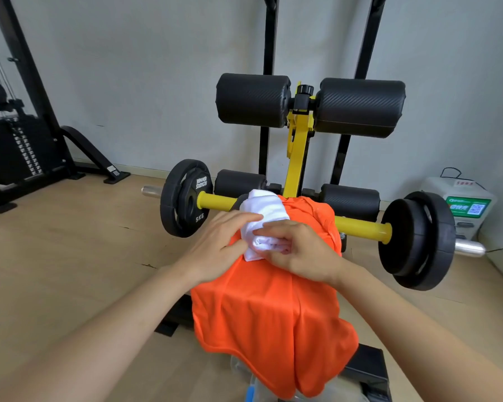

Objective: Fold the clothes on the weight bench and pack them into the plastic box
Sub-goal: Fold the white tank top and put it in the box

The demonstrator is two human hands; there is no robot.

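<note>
Bunched into a thick, creased wad, a plain white garment [263, 219] with no print showing, lying on top of an orange garment [267, 309] just on the near side of the yellow bar [357, 226]. Smooth and faintly glossy, the orange garment draped lengthwise from the yellow bar back toward the camera, its near hem hanging in loose folds, its far end gathered and crumpled right against the bar. Surface itself hidden beneath the orange fabric.

Fingers nearly straight, the left hand [215, 245] laid on the left flank of the white wad, thumb against its lower edge. Fingers curled, the right hand [299, 250] pinching the layered folds at the wad's near end. Both hands close together, fingertips almost meeting, just short of the yellow bar.

At the bar's left end, a black weight plate [183, 204] marked 5 KG; at its right end, stacked black plates [415, 239]. Above and behind the yellow bar, black foam rollers [253, 100] on a yellow upright. Far off to the left of the bar, a black weight-stack machine [18, 146] against the pale wall. Beyond the bar's right end, a white appliance [459, 204] with a green label, on the wooden floor [70, 256].

Well to the near side of the yellow bar, under the orange hem, a sliver of clear plastic [251, 390] with a blue piece, too little showing to identify.
</note>
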